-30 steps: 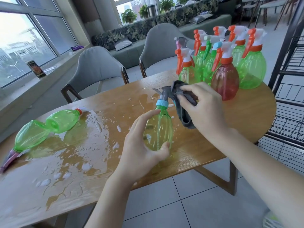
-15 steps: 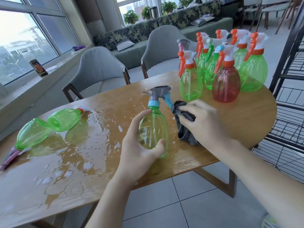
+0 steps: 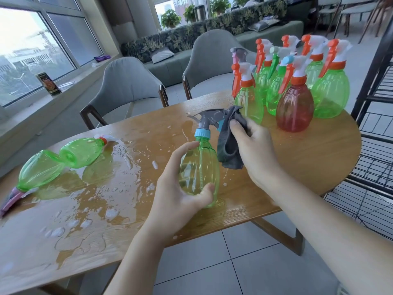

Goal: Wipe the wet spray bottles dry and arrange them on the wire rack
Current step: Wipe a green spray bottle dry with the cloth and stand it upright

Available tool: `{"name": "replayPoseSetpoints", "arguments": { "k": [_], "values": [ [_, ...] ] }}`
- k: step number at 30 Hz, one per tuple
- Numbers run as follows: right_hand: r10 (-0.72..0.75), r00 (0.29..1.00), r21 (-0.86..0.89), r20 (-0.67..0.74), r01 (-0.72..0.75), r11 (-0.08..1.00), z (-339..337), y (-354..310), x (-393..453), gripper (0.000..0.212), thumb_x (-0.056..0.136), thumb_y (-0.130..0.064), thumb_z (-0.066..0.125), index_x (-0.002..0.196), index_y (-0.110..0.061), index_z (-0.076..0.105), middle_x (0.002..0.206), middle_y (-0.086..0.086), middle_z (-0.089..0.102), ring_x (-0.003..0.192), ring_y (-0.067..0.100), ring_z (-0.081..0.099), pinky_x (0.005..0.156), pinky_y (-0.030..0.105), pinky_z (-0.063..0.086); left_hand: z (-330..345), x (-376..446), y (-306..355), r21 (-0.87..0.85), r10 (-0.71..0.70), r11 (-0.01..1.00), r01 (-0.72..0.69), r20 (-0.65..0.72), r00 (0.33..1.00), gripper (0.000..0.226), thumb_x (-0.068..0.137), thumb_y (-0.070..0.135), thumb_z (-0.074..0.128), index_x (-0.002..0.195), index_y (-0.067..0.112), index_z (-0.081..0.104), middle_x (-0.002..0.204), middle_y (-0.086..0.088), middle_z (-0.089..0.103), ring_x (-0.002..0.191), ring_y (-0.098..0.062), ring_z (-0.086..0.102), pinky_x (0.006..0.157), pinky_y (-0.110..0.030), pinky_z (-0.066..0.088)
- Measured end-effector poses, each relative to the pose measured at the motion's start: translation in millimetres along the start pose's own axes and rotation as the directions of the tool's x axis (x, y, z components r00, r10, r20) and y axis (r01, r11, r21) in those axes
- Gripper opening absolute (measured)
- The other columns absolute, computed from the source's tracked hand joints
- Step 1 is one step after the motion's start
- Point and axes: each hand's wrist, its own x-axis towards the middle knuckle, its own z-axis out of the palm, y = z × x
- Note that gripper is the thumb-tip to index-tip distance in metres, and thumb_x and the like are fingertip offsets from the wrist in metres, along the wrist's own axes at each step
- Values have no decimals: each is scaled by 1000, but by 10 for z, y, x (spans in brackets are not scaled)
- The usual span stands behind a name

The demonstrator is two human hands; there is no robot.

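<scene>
I note two grey chairs [image 3: 129, 81] behind the worktop [image 3: 308, 158], a patterned sofa [image 3: 170, 42] beyond them, potted plants [image 3: 170, 18] and a card [image 3: 49, 84] on the windowsill.

Standing upright near the front edge of the table [image 3: 308, 162], in the grip of the left hand [image 3: 178, 194], with the right hand [image 3: 253, 150] just to its right pressing a cloth [image 3: 228, 145] against the trigger head: the held spray bottle [image 3: 200, 173]. Lying on their sides in the puddle [image 3: 89, 188] at the table's left end: two spray bottles [image 3: 61, 160], one touching the other. Crowding the far right corner, upright: a cluster of spray bottles [image 3: 295, 90], with two chairs [image 3: 127, 86] behind the table and the wire rack [image 3: 378, 124] to its right.
</scene>
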Motion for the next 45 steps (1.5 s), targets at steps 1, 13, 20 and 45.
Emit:
{"name": "replayPoseSetpoints", "arguments": {
  "k": [1,13,20,45],
  "values": [
    [-1,1000,-22,18,1,1000,0,-3,-1,22,108,-24,53,100,-13,70,104,25,69,89,33,67,77,36,48,1,2,1,9,2,1000,-2,-1,1000,77,78,17,80,147,37,50,142,18,61,139,-18,56,116,-49,47],
    [-70,989,-356,127,112,928,-225,-54,-76,28,109,-25,47,107,-5,67,89,29,65,75,42,57,58,36,34,6,6,10,43,12,999,-13,25,1000,79,76,27,81,145,47,49,143,15,61,134,-18,60,111,-48,50],
    [-108,965,-487,240,216,846,-256,-78,-160,21,107,-18,51,102,-6,67,59,18,52,44,10,34,45,23,22,-9,-35,-25,21,32,999,-32,-5,999,79,76,28,79,147,41,49,145,12,59,137,-22,58,113,-50,48],
    [-166,902,-594,399,392,702,-401,-711,-120,35,105,-8,48,133,-16,67,63,4,62,46,2,49,44,17,35,-64,-29,104,565,133,789,-243,229,964,88,65,55,59,150,58,36,156,6,44,127,-26,57,76,-46,62]
  ]
}}
